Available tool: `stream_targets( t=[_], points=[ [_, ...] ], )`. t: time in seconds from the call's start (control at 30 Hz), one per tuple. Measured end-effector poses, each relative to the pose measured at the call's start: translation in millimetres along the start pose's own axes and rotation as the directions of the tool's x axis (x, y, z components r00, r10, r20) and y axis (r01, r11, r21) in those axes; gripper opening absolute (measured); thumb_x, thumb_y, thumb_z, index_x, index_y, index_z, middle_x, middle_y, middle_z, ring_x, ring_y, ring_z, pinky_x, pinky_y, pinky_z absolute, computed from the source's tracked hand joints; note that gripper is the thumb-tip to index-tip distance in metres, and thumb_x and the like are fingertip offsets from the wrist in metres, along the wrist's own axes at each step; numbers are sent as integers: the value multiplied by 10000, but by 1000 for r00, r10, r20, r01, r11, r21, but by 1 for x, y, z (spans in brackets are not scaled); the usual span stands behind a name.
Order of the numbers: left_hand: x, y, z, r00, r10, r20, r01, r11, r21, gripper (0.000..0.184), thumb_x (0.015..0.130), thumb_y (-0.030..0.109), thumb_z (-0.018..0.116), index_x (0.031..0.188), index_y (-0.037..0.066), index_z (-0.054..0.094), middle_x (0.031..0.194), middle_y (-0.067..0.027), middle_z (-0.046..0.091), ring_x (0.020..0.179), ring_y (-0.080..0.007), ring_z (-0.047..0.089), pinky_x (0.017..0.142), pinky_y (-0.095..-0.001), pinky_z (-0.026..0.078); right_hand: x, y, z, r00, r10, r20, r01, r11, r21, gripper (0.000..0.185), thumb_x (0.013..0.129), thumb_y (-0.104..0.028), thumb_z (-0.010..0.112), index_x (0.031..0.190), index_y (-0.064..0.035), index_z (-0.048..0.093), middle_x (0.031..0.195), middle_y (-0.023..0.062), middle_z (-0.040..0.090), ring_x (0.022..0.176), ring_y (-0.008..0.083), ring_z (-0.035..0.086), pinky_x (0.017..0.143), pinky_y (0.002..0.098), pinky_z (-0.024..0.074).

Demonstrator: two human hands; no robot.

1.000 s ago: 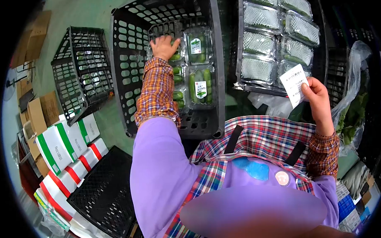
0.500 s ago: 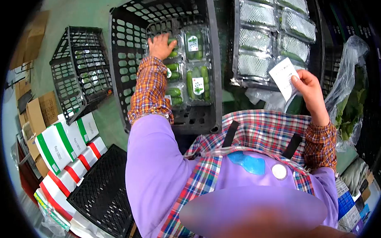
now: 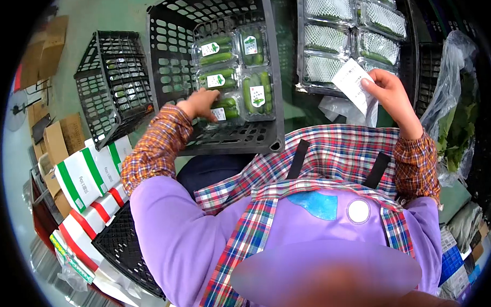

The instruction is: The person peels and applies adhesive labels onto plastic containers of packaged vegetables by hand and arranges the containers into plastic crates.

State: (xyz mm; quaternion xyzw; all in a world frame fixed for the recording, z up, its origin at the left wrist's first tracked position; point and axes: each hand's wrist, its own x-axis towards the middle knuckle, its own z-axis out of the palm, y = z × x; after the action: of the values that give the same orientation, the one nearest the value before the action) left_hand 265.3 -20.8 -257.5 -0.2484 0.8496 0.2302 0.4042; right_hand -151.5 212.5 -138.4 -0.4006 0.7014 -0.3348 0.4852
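My left hand (image 3: 201, 103) is inside a black plastic crate (image 3: 279, 98), at the near left pack of cucumbers (image 3: 232, 115). Its fingers are apart and touch or hover over that pack's left end; contact is hard to judge. Other clear labelled packs lie in the same crate, among them a cucumber pack (image 3: 258, 93) on the right and another (image 3: 216, 48) at the far left. Between thumb and fingers, my right hand (image 3: 390, 97) grips a white printed paper slip (image 3: 352, 85), held in front of a second crate.
The second crate (image 3: 299, 86) holds several clear packs (image 3: 328, 38) covered with white netting. A plastic bag with leaves (image 3: 455, 130) is at the right. Leftward stand another black crate (image 3: 110, 88), white boxes (image 3: 81, 181) and a black slatted crate (image 3: 127, 249).
My left hand has come back from the far left pack to the near left one, uncovering the labels on the left packs. The right hand still holds the slip, moved slightly up and left.
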Motion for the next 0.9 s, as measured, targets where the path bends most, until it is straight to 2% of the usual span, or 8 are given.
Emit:
stream_targets(
  t=[0.07,0.17,0.3,0.37,0.47,0.5,0.6,0.9],
  points=[
    [9,-6,8,999,-38,0,37,992,-117,787,583,341,841,1259,105,512,1140,-183,597,1070,-360,551,900,-415,443,9,6,5,1000,-28,-9,28,1000,-2,230,871,-221,642,809,-5,595,714,-23,559,664,43,473,581,222,384],
    [9,12,-14,969,-72,237,66,997,33,684,608,362,832,1161,49,577,1117,-172,612,1045,-341,574,893,-398,450,15,19,12,999,-13,30,16,994,-111,256,866,-240,651,775,-10,588,675,-25,538,639,45,452,560,234,381],
    [7,-4,-45,980,-2,197,35,985,-166,542,653,369,798,1052,40,637,1047,-146,643,990,-313,596,856,-393,465,13,16,17,999,15,49,-8,990,-139,272,866,-254,651,766,-11,584,668,-26,534,635,48,449,559,243,387],
    [2,-22,-84,997,-3,-81,-6,994,-112,498,720,399,753,1046,46,624,992,-118,641,932,-243,598,841,-376,485,14,25,16,999,11,36,-6,989,-148,259,871,-240,645,762,-14,582,681,-26,541,647,46,456,572,239,390],
    [12,-39,-144,900,-147,-409,75,979,-187,523,717,353,767,1093,39,585,967,-126,653,849,-263,630,762,-375,512,16,17,20,996,83,19,-82,995,-57,256,876,-237,639,766,-14,582,692,-30,544,659,43,460,585,232,388],
    [42,-77,-146,837,-43,-546,-13,995,-98,482,718,364,765,1052,62,594,994,-153,651,907,-325,623,766,-413,497,17,16,23,994,104,20,-104,994,-28,247,884,-230,629,765,-19,578,699,-35,545,665,40,461,597,225,385],
    [92,-106,-162,746,-2,-666,55,997,59,522,742,274,747,1177,97,519,1051,-176,624,968,-363,592,805,-455,489,26,29,27,991,127,43,-128,991,44,233,891,-224,621,769,-31,577,706,-40,546,666,36,458,603,219,382],
    [143,-113,-184,907,-46,-418,101,989,109,666,741,364,735,1302,108,484,1204,-150,581,1135,-336,523,911,-423,444,31,69,48,982,158,-101,-116,935,336,155,895,-169,608,819,-36,589,771,-43,578,699,33,493,644,203,404]
  ],
)
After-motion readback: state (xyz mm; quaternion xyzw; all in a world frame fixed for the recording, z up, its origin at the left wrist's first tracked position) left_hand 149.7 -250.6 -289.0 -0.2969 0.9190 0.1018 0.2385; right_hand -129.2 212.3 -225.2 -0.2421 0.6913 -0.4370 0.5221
